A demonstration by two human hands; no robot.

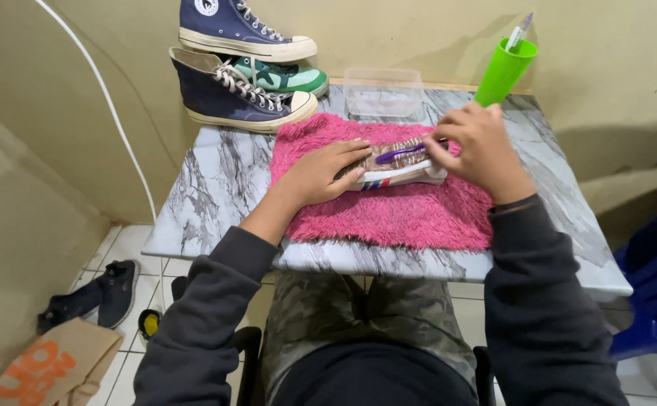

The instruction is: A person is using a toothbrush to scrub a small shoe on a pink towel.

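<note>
Marble counter has a pink towel on it. On the towel lies a shoe, sole up. Left hand lies flat and open on the shoe. Right hand pinches a purple brush against the sole.

Marble-look worktop has a pink fluffy towel, navy high-top sneakers, a clear plastic tub sitting on it.
</note>
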